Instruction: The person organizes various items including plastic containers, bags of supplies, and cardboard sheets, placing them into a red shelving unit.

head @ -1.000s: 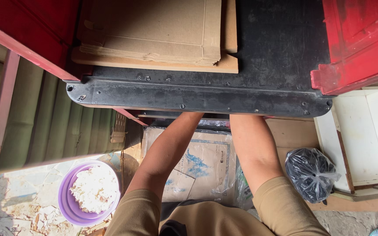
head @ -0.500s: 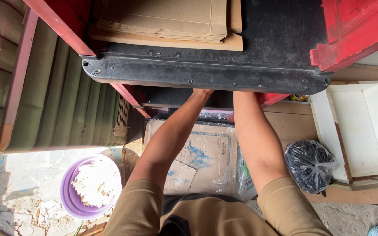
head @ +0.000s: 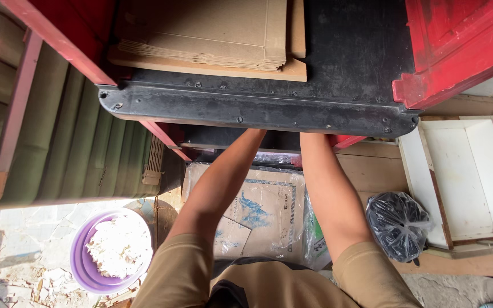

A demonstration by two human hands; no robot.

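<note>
Both my forearms reach forward under the black metal ledge (head: 258, 111) of a red-framed machine. My left arm (head: 223, 182) and my right arm (head: 326, 194) disappear beneath that ledge, so both hands are hidden and I cannot tell what they touch. On top of the ledge lies a stack of flat brown cardboard sheets (head: 212, 34). Below my arms rests a printed cardboard box (head: 263, 205) with blue markings.
A purple bowl (head: 84, 268) with white shreds sits on the floor at lower left. A knotted black plastic bag (head: 397, 225) lies at right beside a white wooden tray (head: 486, 171). Red panels (head: 457, 51) flank the ledge. Green corrugated sheeting (head: 69, 142) stands at left.
The view has shifted so the ledge and cardboard stack sit further right and lower. My arms stay under the ledge, reaching slightly deeper.
</note>
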